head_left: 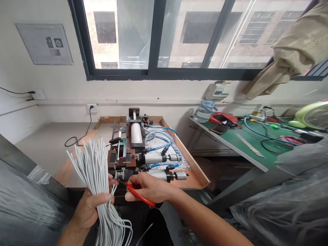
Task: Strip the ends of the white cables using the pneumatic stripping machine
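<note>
A thick bundle of thin white cables [98,171] fans out at the top and hangs in loops at the bottom. My left hand [92,205] is closed around its middle, the thumb across the front. Between finger and thumb of my right hand [148,188] are red-handled scissors [139,195], their tips pointing left at the fingertips of my left hand, beside a few cable ends. Whether the blades touch a cable is too small to tell. Just beyond both hands stands a machine with silver pneumatic cylinders [136,133] and blue hoses [164,136].
The machine sits in a shallow wooden tray [189,157]. At the right is a green table [238,140] with a phone [218,129], a red bag [223,118], a water jug [203,111] and tools. Plastic-wrapped bundles [287,201] flank both sides.
</note>
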